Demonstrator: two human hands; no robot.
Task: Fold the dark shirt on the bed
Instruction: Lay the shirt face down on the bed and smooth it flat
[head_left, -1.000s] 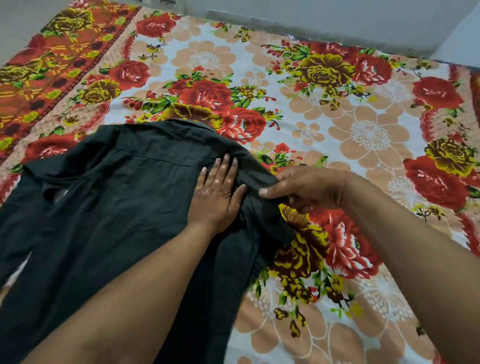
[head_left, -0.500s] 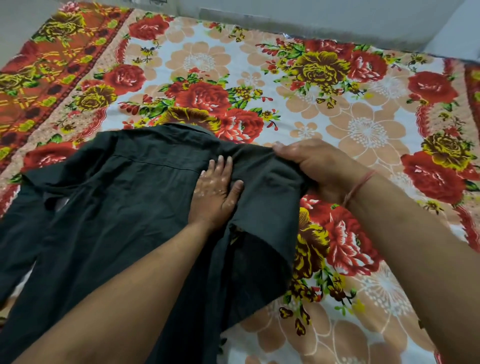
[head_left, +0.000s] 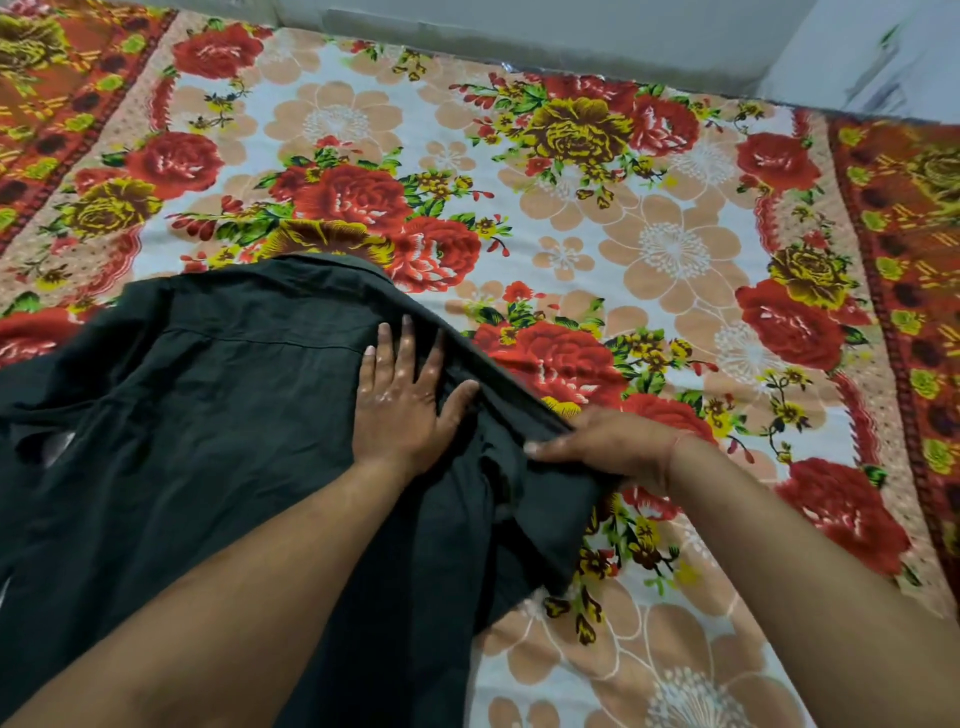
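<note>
The dark shirt (head_left: 208, 431) lies back-up on the bed (head_left: 675, 249), its collar toward the far side and its body running off the near left of the frame. My left hand (head_left: 402, 400) rests flat, fingers apart, on the shirt near the right shoulder. My right hand (head_left: 608, 449) grips the shirt's right sleeve at its outer edge, just right of my left hand. The sleeve (head_left: 535, 519) hangs bunched below my right hand toward the near side. The shirt's left sleeve spreads out at the far left.
The bed carries a floral sheet with red and yellow roses and an orange patterned border (head_left: 904, 218) on both sides. A grey wall (head_left: 519, 31) runs along the bed's far edge. Bare sheet lies to the right of and beyond the shirt.
My right hand raised the sleeve up and away, then brought it back down and toward me. My left hand stayed pressed on the shirt.
</note>
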